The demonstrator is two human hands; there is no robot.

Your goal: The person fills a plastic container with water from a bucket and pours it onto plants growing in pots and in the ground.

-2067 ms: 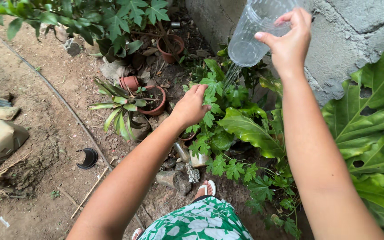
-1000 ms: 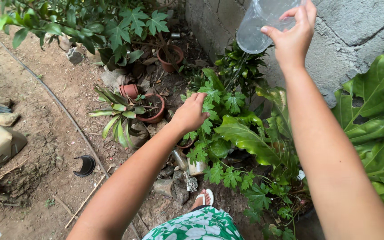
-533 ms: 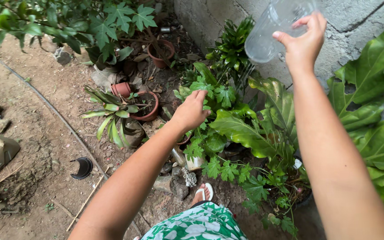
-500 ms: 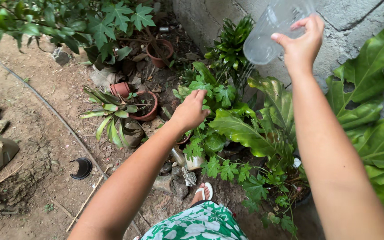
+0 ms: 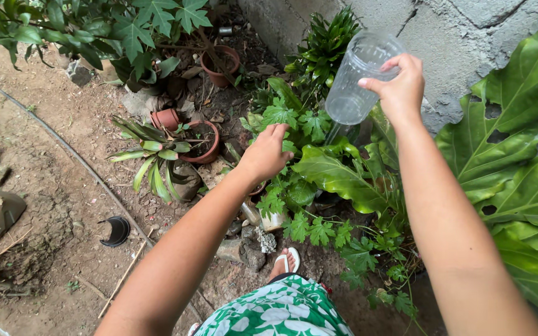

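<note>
Clear Bottle Tilted Over Leafy Pots

Over at far left: bare brown soil (image 5: 45, 186), crumbly and dry, crossed by a thin dark hose (image 5: 63, 146) running diagonally. Beside it, a curved black plastic shard (image 5: 118, 230) lying flat on the dirt. Further right, a spiky striped plant (image 5: 154, 158) next to a round terracotta pot (image 5: 202, 142), matte orange-brown, with a smaller clay pot (image 5: 166, 118) tipped on its side just behind.

Next, left hand (image 5: 266, 152), palm down, fingers (image 5: 276, 132) loosely spread and resting on lobed green foliage (image 5: 297, 124); gripping nothing, merely touching leaf tips. Low at centre, green-and-white floral fabric (image 5: 281, 311) and one white sandal (image 5: 289, 260) on stony ground.

Rightward, right hand (image 5: 396, 90) wrapped round a clear plastic bottle (image 5: 359, 78), thumb on the near side, remaining fingers curled over the far side and pinching the ribbed wall. Bottle cut open, tilted with its lower end toward the plants, held above a broad glossy leaf (image 5: 337, 177), well apart from the left hand. Thin, transparent, lightly ridged material.

At far right, huge deeply notched leaves (image 5: 505, 155), smooth and veined, against a rough grey concrete wall (image 5: 443, 37).
</note>
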